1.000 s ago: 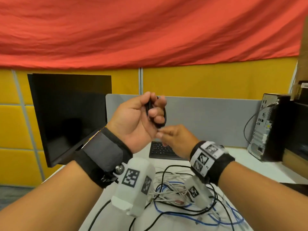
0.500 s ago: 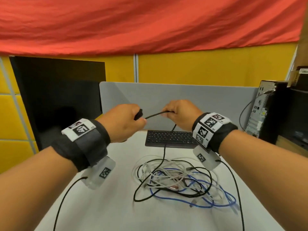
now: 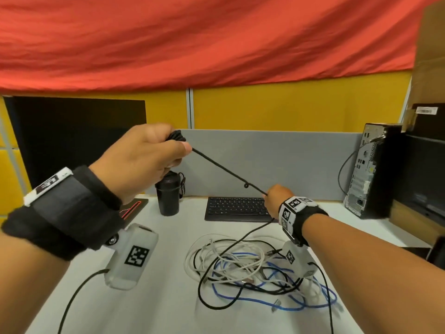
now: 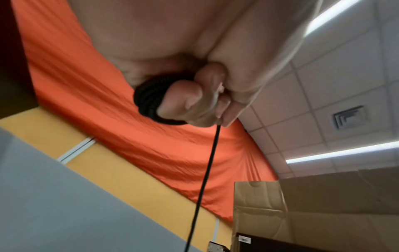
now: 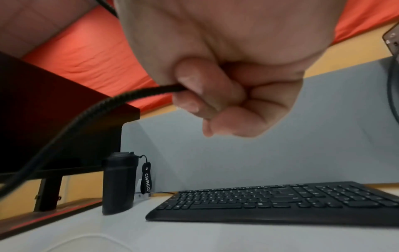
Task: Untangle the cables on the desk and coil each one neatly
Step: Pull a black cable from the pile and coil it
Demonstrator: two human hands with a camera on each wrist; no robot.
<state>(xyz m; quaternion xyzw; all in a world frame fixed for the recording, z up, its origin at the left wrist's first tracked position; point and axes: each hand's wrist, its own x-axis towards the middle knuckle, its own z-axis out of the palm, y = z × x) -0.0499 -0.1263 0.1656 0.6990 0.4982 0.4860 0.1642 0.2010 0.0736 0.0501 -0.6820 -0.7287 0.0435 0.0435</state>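
While the left hand [image 3: 142, 160] grips a small black coil [image 4: 151, 100] | right hand [image 3: 274, 201] pinches the same cable [image 3: 224, 168], pulled tight between them | rest of it runs down into the tangle [image 3: 252, 271] on the counter [image 3: 149, 297] | step: winding the black cable | next, I think: feed slack, make another loop, free it from the tangle.

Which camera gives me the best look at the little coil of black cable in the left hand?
The left wrist view: the coil fills the middle of the picture, its stacked turns visible beside the left hand's fingers. The head view shows only a dark edge of it above the fist. The right wrist view shows the cable's free run, not the coil.
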